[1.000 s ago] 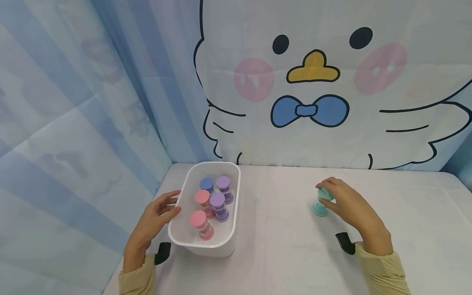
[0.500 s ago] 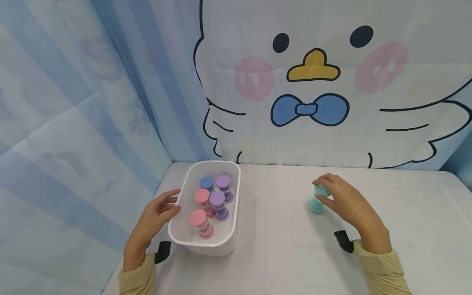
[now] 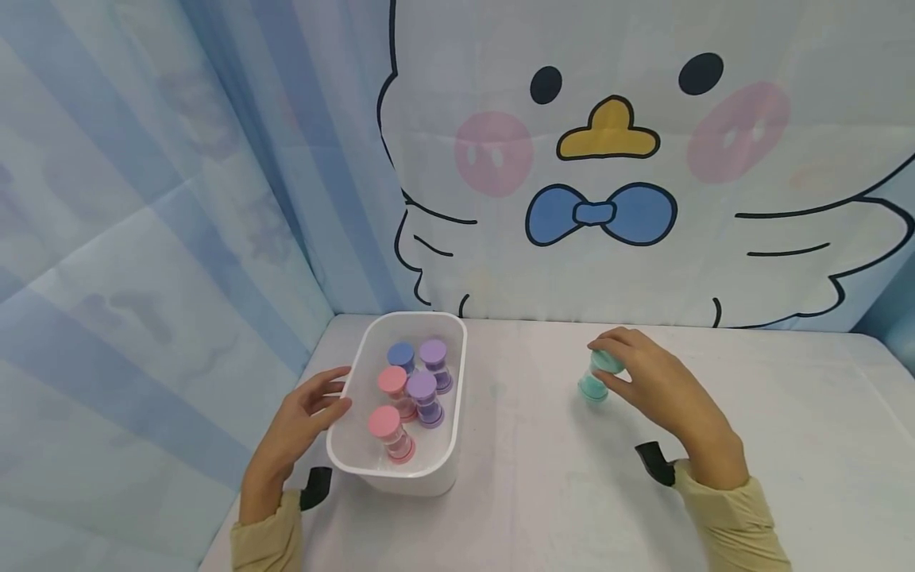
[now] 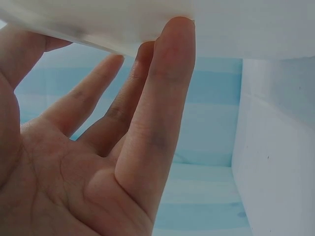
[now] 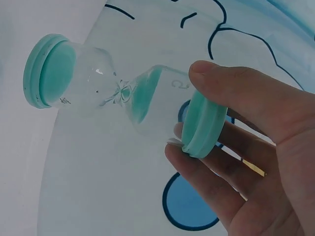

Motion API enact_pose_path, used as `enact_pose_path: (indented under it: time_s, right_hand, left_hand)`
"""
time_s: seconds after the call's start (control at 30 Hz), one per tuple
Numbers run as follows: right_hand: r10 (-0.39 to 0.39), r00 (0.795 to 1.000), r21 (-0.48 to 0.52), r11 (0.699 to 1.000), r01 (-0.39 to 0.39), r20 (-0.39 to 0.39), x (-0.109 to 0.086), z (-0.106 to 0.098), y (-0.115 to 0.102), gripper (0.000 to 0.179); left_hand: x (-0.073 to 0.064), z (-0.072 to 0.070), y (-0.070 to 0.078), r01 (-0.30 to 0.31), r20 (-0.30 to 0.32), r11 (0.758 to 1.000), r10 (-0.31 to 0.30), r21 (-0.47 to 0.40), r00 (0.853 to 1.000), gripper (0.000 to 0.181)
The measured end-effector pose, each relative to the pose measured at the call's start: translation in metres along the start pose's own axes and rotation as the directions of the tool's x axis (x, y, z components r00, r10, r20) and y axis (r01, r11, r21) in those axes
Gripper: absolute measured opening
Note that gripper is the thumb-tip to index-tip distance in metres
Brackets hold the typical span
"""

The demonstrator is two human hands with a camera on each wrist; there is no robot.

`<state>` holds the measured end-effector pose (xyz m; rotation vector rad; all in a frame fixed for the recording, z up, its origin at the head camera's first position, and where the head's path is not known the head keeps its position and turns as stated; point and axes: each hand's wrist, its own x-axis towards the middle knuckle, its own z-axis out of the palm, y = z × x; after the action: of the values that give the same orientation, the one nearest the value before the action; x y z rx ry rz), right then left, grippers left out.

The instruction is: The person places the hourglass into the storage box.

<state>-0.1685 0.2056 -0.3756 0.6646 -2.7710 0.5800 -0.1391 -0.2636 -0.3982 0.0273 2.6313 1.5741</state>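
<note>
My right hand (image 3: 646, 385) pinches a mint-green sand timer (image 5: 142, 93) by one end cap, thumb on one side and fingers on the other. Its clear bulbs hold green sand, and the far cap (image 5: 47, 71) points away from the hand. On the left, my left hand (image 3: 303, 421) rests its fingertips against the side of a white plastic box (image 3: 457, 445). Seen from the left wrist, those fingers (image 4: 157, 108) are extended and touch the wall from outside. Inside the box stand pink sand timers (image 3: 389, 433), purple sand timers (image 3: 425, 397) and a blue one (image 3: 402, 355).
A white cloth covers the table (image 3: 529, 477). Behind it hangs a curtain (image 3: 600, 278) with a cartoon duck print, and a blue-striped curtain (image 3: 157, 278) closes off the left side.
My right hand has carried the green sand timer leftward and slightly toward the back, closer to the box. The left hand and the box have stayed put.
</note>
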Motion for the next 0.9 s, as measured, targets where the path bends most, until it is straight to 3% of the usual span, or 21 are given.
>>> enact_pose_path:
  time_s: [0.27,0.43,0.9]
  right_hand:
    - [-0.101,0.993,0.003,0.995,0.102,-0.058,0.005,0.005,-0.010,0.040]
    - [-0.121,0.990,0.017,0.992,0.123,-0.077,0.012,0.006,-0.022,0.041]
    - [-0.198,0.976,0.052,0.978,0.203,-0.092,0.031,0.006,-0.052,0.037]
  left_hand:
    - [0.000,0.000,-0.003,-0.010,0.000,1.000,0.010,-0.003,1.000,0.055]
    - [-0.001,0.000,-0.003,-0.048,0.006,0.999,0.049,-0.011,0.999,0.054]
    - [0.000,-0.001,-0.004,-0.036,0.005,0.999,0.036,-0.017,0.999,0.054]
